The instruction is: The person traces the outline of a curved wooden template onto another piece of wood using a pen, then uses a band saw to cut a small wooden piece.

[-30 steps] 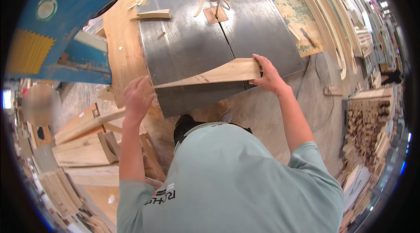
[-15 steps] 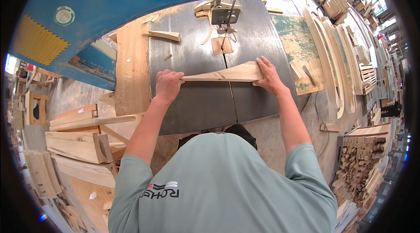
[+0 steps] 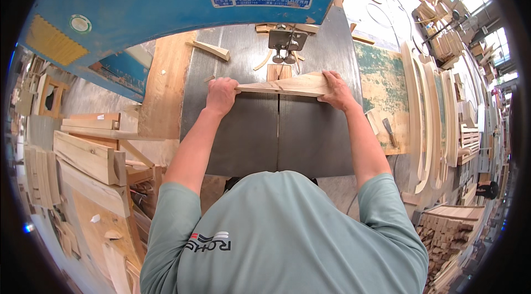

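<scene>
Between my hands a pale curved piece of wood (image 3: pixel 290 84) lies across the dark metal table (image 3: pixel 238 139) of a blue band saw (image 3: pixel 149 4). My left hand (image 3: pixel 222 95) is closed round its narrow end, and my right hand (image 3: pixel 337 91) grips the broad end with the thumb on the near side. The far edge of the wood reaches the wooden insert (image 3: pixel 280 69) in the table, partly covering it. Just beyond hangs the saw's guide block (image 3: pixel 287 41). The blade itself is hard to make out.
Offcuts, one a wedge-shaped piece (image 3: pixel 210 50), lie on the table's far part. On the right, a chisel-like tool (image 3: pixel 390 131) rests on a worn green board (image 3: pixel 381 75) beside long curved wooden parts (image 3: pixel 418 122). Timber pieces (image 3: pixel 83 156) are stacked at left, and a block pile (image 3: pixel 448 233) stands lower right.
Both hands have moved the curved piece of wood away from me, closing the gap to the wooden insert. My view has shifted too, showing more of the blue machine.
</scene>
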Demonstrator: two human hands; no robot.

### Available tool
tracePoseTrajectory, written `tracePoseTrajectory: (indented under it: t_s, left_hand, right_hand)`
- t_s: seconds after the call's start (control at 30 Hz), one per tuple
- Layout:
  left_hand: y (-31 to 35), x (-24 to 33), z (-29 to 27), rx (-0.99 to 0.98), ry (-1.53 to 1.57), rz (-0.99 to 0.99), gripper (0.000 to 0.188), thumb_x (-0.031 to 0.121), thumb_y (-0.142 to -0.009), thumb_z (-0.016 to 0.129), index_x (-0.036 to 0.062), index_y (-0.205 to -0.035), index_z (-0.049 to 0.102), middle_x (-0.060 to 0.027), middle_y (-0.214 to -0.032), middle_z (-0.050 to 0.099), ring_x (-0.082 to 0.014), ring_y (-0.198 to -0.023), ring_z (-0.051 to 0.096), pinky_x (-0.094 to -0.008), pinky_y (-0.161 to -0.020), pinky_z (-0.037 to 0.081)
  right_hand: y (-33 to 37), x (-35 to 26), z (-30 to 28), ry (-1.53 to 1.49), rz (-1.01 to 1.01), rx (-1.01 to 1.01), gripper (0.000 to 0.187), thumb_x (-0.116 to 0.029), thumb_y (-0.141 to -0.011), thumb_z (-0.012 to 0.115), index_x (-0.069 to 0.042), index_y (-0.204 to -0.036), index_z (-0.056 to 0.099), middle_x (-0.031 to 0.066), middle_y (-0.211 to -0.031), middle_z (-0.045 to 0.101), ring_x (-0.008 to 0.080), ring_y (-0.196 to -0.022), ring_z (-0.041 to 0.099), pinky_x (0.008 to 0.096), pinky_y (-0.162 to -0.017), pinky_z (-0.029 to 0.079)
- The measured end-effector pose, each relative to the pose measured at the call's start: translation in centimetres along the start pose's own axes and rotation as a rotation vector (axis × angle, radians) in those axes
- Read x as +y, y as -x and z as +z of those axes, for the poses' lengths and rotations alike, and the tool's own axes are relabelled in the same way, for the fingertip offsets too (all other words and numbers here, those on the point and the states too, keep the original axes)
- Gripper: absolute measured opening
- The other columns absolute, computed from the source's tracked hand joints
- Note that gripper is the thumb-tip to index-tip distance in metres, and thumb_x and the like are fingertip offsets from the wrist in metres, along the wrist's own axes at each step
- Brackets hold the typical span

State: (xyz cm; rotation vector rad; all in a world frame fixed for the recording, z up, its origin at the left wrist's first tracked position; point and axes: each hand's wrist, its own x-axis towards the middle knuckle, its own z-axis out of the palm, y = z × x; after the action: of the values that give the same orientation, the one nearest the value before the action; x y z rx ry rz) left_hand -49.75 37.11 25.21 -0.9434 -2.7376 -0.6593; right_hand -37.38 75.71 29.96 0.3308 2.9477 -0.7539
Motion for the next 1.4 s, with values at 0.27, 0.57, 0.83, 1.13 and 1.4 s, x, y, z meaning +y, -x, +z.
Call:
tracePoseTrajectory:
  t_s: [0.27,0.57,0.83,1.13,1.4]
  left_hand:
    - [-0.6,1.0,0.2,-0.006,-0.023,-0.048,0.006,0.016,-0.085,0.074,0.0116,-0.087,0.070,-0.0035,-0.086,0.066,-0.0264,-0.093,0.063,-0.0438,-0.087,0.043]
    - [-1.5,0.7,0.3,0.002,-0.029,-0.031,0.008,0.017,-0.084,0.074,0.0109,-0.086,0.070,-0.0040,-0.086,0.067,-0.0264,-0.092,0.064,-0.0440,-0.085,0.044]
    - [-1.6,0.9,0.5,0.039,-0.029,-0.023,0.008,0.016,-0.084,0.074,0.0099,-0.084,0.069,-0.0039,-0.085,0.067,-0.0266,-0.089,0.064,-0.0440,-0.084,0.046]
    - [-2.3,0.1,1.2,0.056,-0.046,-0.018,0.008,0.015,-0.083,0.074,0.0092,-0.083,0.069,-0.0040,-0.083,0.066,-0.0264,-0.089,0.064,-0.0436,-0.082,0.046]
    - [-2.7,0.4,0.9,0.043,-0.017,-0.016,0.006,0.014,-0.083,0.073,0.0098,-0.081,0.070,-0.0040,-0.083,0.066,-0.0266,-0.089,0.064,-0.0433,-0.081,0.045]
  right_hand:
    - [-2.2,0.9,-0.9,0.011,-0.042,-0.020,0.096,-0.017,-0.064,0.089,-0.009,-0.150,0.046,0.0136,-0.154,0.043,0.0334,-0.136,0.050,0.0394,-0.115,0.042]
    - [-3.1,1.4,-0.7,0.007,-0.034,-0.017,0.097,-0.019,-0.064,0.090,-0.013,-0.150,0.046,0.0119,-0.156,0.042,0.0331,-0.139,0.047,0.0391,-0.116,0.042]
    - [-3.4,1.0,-1.3,0.007,-0.047,-0.014,0.095,-0.016,-0.064,0.090,-0.011,-0.149,0.047,0.0124,-0.154,0.044,0.0338,-0.136,0.050,0.0398,-0.115,0.043]
    - [-4.2,0.8,-1.8,0.026,-0.043,-0.029,0.094,-0.017,-0.064,0.091,-0.011,-0.148,0.048,0.0117,-0.153,0.044,0.0332,-0.136,0.050,0.0397,-0.115,0.044]
    - [-5.2,1.3,-1.8,0.042,-0.034,-0.057,0.095,-0.016,-0.065,0.090,-0.013,-0.149,0.046,0.0098,-0.153,0.044,0.0321,-0.136,0.050,0.0390,-0.115,0.044]
